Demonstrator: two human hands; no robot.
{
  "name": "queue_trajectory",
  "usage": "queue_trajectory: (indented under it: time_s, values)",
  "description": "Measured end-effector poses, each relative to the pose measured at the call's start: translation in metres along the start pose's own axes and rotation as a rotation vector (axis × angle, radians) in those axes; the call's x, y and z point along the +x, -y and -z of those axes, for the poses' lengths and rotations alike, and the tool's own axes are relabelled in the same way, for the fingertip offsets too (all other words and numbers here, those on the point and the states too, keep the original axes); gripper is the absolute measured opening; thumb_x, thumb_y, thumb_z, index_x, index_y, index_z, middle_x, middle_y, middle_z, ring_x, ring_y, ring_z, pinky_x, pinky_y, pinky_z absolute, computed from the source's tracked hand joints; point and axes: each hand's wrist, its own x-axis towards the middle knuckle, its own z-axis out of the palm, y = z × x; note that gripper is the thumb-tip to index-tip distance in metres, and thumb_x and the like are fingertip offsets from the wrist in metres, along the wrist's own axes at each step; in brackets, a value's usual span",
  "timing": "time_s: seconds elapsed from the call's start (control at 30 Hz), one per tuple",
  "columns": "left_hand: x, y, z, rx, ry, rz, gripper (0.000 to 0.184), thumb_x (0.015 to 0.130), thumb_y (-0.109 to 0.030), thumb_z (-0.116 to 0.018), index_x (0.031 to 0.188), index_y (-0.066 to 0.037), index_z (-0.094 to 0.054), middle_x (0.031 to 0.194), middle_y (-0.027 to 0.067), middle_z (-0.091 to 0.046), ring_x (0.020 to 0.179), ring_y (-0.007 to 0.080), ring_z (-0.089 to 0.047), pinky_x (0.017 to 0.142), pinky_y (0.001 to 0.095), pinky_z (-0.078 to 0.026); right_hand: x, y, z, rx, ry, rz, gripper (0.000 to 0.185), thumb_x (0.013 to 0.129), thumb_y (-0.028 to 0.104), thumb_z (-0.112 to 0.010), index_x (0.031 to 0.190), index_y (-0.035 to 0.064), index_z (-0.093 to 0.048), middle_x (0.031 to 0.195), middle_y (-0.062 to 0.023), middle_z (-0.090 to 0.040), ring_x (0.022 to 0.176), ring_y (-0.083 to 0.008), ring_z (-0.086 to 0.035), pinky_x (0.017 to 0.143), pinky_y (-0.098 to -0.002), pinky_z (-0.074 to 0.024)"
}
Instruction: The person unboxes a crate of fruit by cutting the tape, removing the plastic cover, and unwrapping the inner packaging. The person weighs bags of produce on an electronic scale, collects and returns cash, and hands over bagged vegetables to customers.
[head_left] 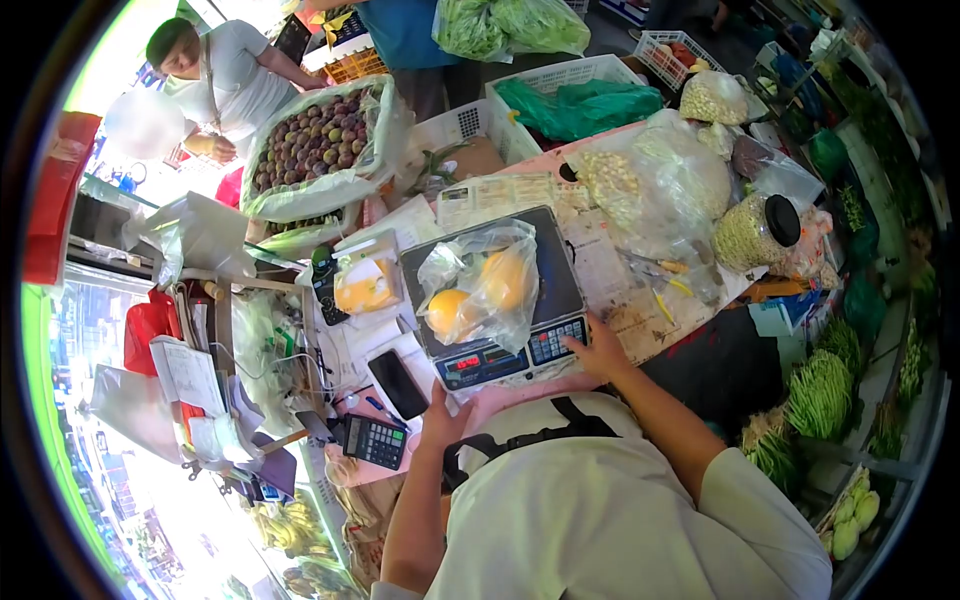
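A clear plastic bag (pixel 485 285) with orange-yellow round fruit in it lies on the dark plate of a digital scale (pixel 553 256). The scale's red display is lit. My right hand (pixel 600 350) is at the keypad at the scale's right front corner, its fingers apart and nothing held. At the scale's left front corner is my left hand (pixel 443 415), fingers apart and empty, next to a black phone (pixel 397 384). A calculator (pixel 374 441) lies to the left of that hand, with a pen beside it.
A crate of dark round fruit (pixel 312 140) stands at the upper left, near a person (pixel 225 75). Bags of pale produce (pixel 650 175) and a black-lidded jar (pixel 752 233) sit at the right. Green vegetables (pixel 820 395) are at the lower right.
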Motion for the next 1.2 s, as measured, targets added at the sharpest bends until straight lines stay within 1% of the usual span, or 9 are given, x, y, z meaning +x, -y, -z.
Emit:
queue_trajectory:
  time_s: [0.3, 0.37, 0.5, 0.57, 0.63, 0.73, 0.8, 1.03, 1.2]
  values:
    - [0.0, 0.005, -0.001, -0.011, -0.003, 0.019, 0.083, 0.087, -0.032, -0.076, 0.152, -0.004, -0.033, 0.133, 0.0264, -0.062, 0.117, 0.044, -0.063, 0.093, 0.0464, -0.054, 0.012, -0.022, 0.02, 0.205, 0.274, -0.105, 0.056, 0.092, 0.016, -0.072, 0.142, 0.0027, -0.049, 0.122, -0.0192, -0.066, 0.108, -0.0283, -0.067, 0.093, -0.0378, -0.0524]
    - [-0.004, -0.025, 0.017, -0.041, -0.063, 0.064, 0.08, 0.087, -0.029, -0.076, 0.15, -0.002, -0.035, 0.134, 0.0267, -0.061, 0.118, 0.0423, -0.063, 0.093, 0.0456, -0.054, 0.004, 0.006, 0.023, -0.072, -0.142, 0.26, 0.065, 0.088, 0.018, -0.076, 0.144, 0.0054, -0.047, 0.128, -0.0208, -0.061, 0.109, -0.0298, -0.066, 0.094, -0.0385, -0.0521]
    - [0.025, -0.103, 0.065, -0.057, -0.396, -0.174, 0.08, 0.087, -0.018, -0.078, 0.152, 0.0, -0.036, 0.144, 0.0213, -0.051, 0.114, 0.0308, -0.063, 0.087, 0.0377, -0.055, 0.02, 0.115, 0.04, -0.292, -0.346, 0.604, 0.074, 0.082, 0.019, -0.081, 0.146, 0.0077, -0.046, 0.132, -0.0232, -0.057, 0.109, -0.0331, -0.064, 0.09, -0.041, -0.0534]
    - [0.049, -0.171, 0.085, -0.245, -0.42, -0.237, 0.091, 0.084, -0.016, -0.081, 0.157, -0.004, -0.028, 0.148, 0.0202, -0.047, 0.11, 0.0265, -0.063, 0.079, 0.0368, -0.056, 0.038, 0.14, 0.029, -0.194, 0.104, 0.675, 0.072, 0.084, 0.02, -0.078, 0.146, 0.0069, -0.045, 0.134, -0.0184, -0.057, 0.105, -0.0366, -0.065, 0.092, -0.0423, -0.0526]
    - [0.088, -0.192, 0.086, -0.212, -0.354, -0.311, 0.1, 0.082, -0.021, -0.083, 0.159, -0.005, -0.02, 0.149, 0.0209, -0.045, 0.086, 0.0192, -0.065, 0.069, 0.0336, -0.055, 0.058, 0.163, 0.011, -0.209, 0.137, 0.7, 0.06, 0.087, 0.019, -0.074, 0.141, 0.0075, -0.051, 0.129, -0.0186, -0.06, 0.102, -0.0375, -0.065, 0.087, -0.0423, -0.0538]
    - [0.124, -0.179, 0.073, 0.006, -0.343, -0.3, 0.059, 0.086, -0.031, -0.077, 0.135, -0.005, -0.056, 0.074, 0.0124, -0.067, 0.069, 0.0246, -0.066, 0.063, 0.0393, -0.052, 0.077, 0.175, -0.025, -0.04, -0.066, 0.683, 0.02, 0.096, 0.014, -0.061, 0.113, 0.0038, -0.066, 0.104, -0.0196, -0.067, 0.091, -0.0394, -0.065, 0.077, -0.0425, -0.0543]
    - [0.108, -0.187, 0.084, -0.081, -0.32, -0.268, 0.026, 0.091, -0.024, -0.07, 0.104, -0.002, -0.067, 0.083, 0.019, -0.067, 0.077, 0.0268, -0.069, 0.068, 0.0398, -0.052, 0.075, 0.187, -0.024, 0.066, -0.044, 0.484, 0.016, 0.099, 0.013, -0.058, 0.106, 0.001, -0.066, 0.095, -0.0202, -0.068, 0.086, -0.0346, -0.068, 0.075, -0.0385, -0.0527]
    - [0.018, -0.172, 0.129, -0.974, -0.453, -0.122, 0.023, 0.1, -0.011, -0.059, 0.116, -0.002, -0.071, 0.076, -0.0091, -0.057, 0.065, 0.0027, -0.045, 0.057, 0.0218, -0.035, 0.055, 0.212, -0.027, 0.557, 0.199, 0.182, 0.022, 0.108, 0.025, -0.049, 0.101, 0.0075, -0.061, 0.078, 0.004, -0.058, 0.067, -0.0037, -0.053, 0.058, -0.0217, -0.0435]
    - [-0.05, -0.173, 0.162, -1.063, -0.544, -0.065, 0.007, 0.095, -0.01, -0.066, 0.096, -0.004, -0.069, 0.071, -0.0081, -0.054, 0.057, 0.0004, -0.043, 0.05, 0.0207, -0.028, 0.045, 0.253, -0.067, 0.461, 0.436, 0.287, 0.027, 0.104, 0.031, -0.06, 0.092, 0.007, -0.061, 0.075, 0.001, -0.056, 0.066, -0.0081, -0.054, 0.059, -0.0256, -0.0457]
